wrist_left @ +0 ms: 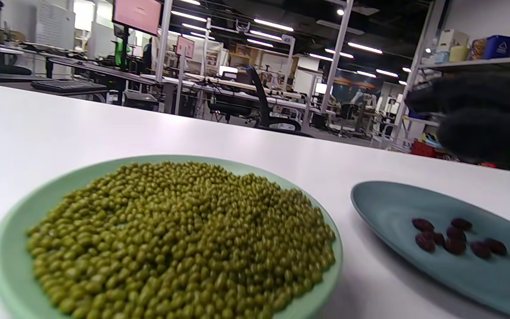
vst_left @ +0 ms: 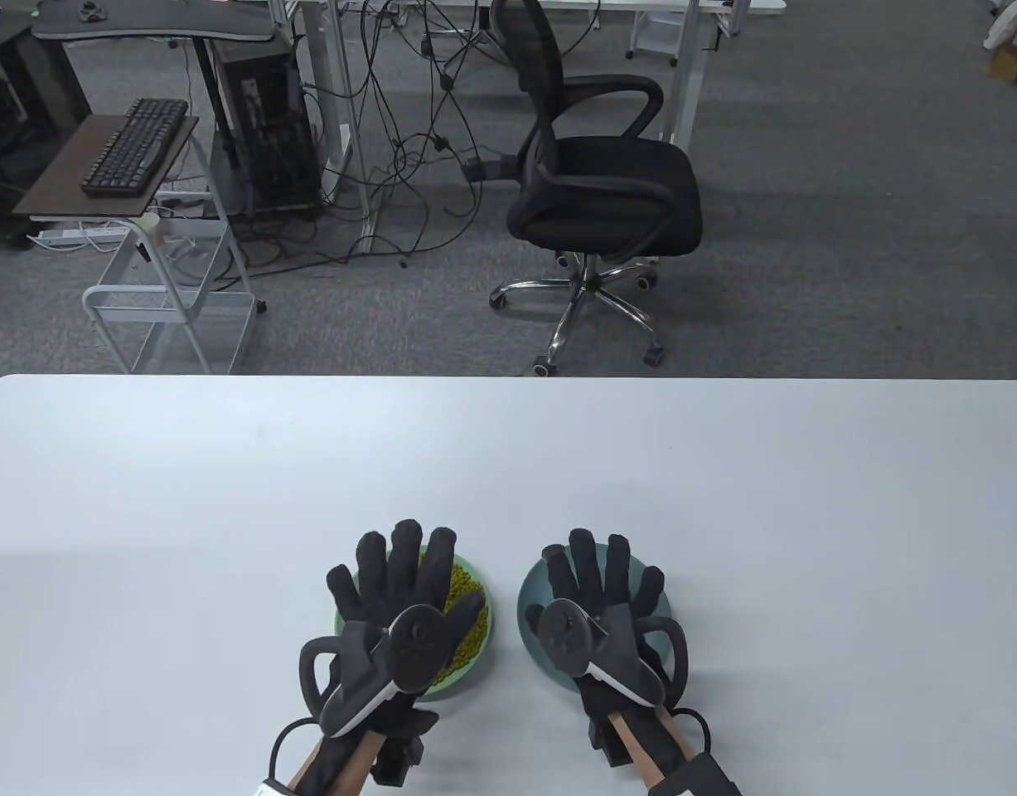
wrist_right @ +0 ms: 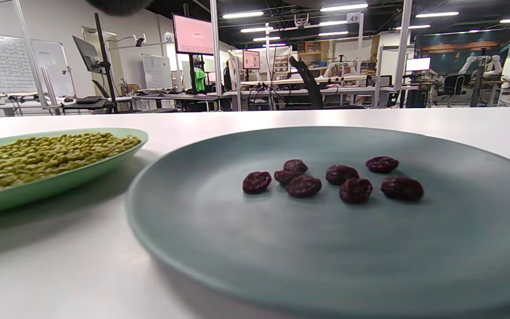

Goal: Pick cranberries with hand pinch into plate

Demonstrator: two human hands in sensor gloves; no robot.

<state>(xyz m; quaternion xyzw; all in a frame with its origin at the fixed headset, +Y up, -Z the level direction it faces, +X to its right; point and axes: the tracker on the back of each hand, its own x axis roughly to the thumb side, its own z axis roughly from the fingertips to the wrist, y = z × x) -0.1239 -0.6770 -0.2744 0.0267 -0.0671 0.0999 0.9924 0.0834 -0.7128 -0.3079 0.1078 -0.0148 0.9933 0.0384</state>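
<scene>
My left hand (vst_left: 404, 576) hovers flat, fingers spread and straight, over a light green plate (vst_left: 486, 620) heaped with green mung beans (wrist_left: 179, 239). My right hand (vst_left: 605, 579) is spread the same way over a blue-grey plate (vst_left: 528, 599) beside it. Several dark red dried cranberries (wrist_right: 326, 179) lie loose near the middle of that blue-grey plate (wrist_right: 219, 230); they also show in the left wrist view as cranberries (wrist_left: 454, 239). Neither hand holds anything. In the table view the hands hide the cranberries.
The two plates sit side by side near the white table's (vst_left: 508, 464) front edge, a narrow gap between them. Beyond the far edge stand a black office chair (vst_left: 599, 191) and a wire cart (vst_left: 172, 307) on grey carpet.
</scene>
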